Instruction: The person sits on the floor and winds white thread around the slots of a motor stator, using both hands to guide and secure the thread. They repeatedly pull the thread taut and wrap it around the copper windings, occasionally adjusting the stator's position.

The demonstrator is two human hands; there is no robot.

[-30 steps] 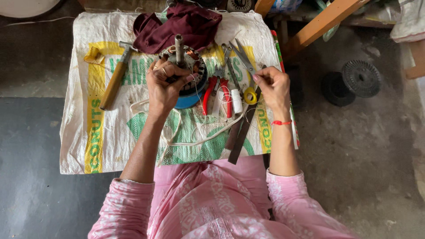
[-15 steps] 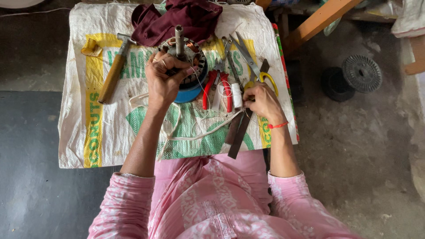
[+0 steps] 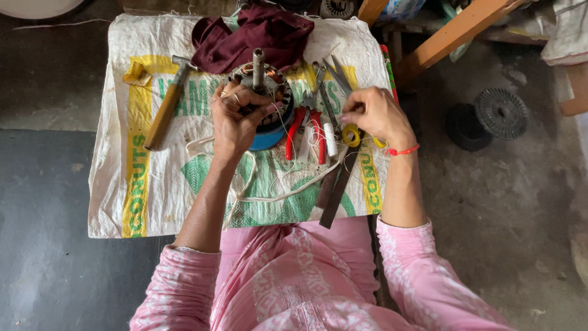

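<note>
A white woven sack [image 3: 153, 202] w/ green and yellow print covers the worktop; its front edge meets the person's lap, the left half lies mostly bare, and dark floor runs on both sides. A maroon cloth [image 3: 254, 34] sits at the far edge. Centre — a round motor stator [image 3: 269, 107] w/ copper windings, upright metal shaft and blue base. The left hand [image 3: 236, 119] lies over it, fingers curled onto the windings. A wood-handled hammer [image 3: 165, 110] lies well to the left; red-handled pliers [image 3: 306, 132] just right of the stator. The right hand [image 3: 376, 113] rests by a yellow tape roll [image 3: 351, 135] — fingers bent close together; whether they grip anything, cannot tell.
</note>
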